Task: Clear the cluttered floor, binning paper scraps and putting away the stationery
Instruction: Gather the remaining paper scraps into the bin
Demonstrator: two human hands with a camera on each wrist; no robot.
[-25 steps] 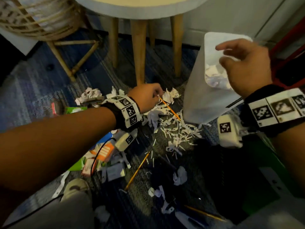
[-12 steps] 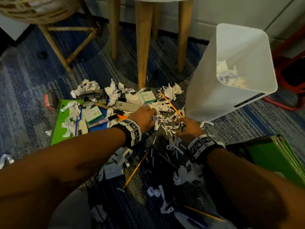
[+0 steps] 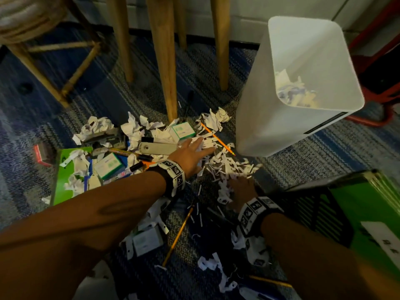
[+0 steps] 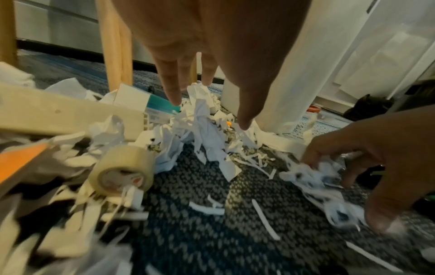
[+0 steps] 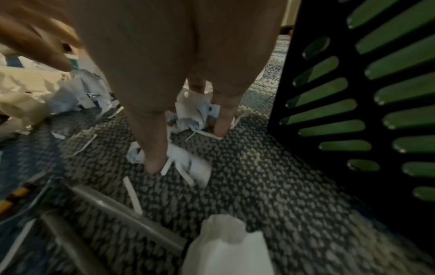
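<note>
A pile of shredded paper scraps (image 3: 225, 167) lies on the carpet in front of the white bin (image 3: 266, 126), which holds some paper. My left hand (image 3: 202, 145) hovers over the pile's far side with straight, spread fingers (image 4: 174, 96) pointing down at the scraps (image 4: 202, 126). My right hand (image 3: 238, 180) is on the near side; its fingers and thumb curl round a bunch of scraps (image 4: 313, 174) on the carpet (image 5: 193, 119). An orange pencil (image 3: 216, 137) lies by the bin and a yellow pencil (image 3: 179, 230) between my forearms.
Left of the pile lie crumpled paper, small boxes (image 3: 183, 131), markers, a grey stapler-like bar (image 3: 160, 148), a tape roll (image 4: 122, 169) and a green folder (image 3: 62, 169). A black slotted basket (image 3: 318, 213) with green folders stands right. Wooden table legs (image 3: 164, 61) stand behind.
My right hand came down from the bin's mouth to the scraps on the floor and closed round a bunch. My left hand's fingers straightened out over the pile.
</note>
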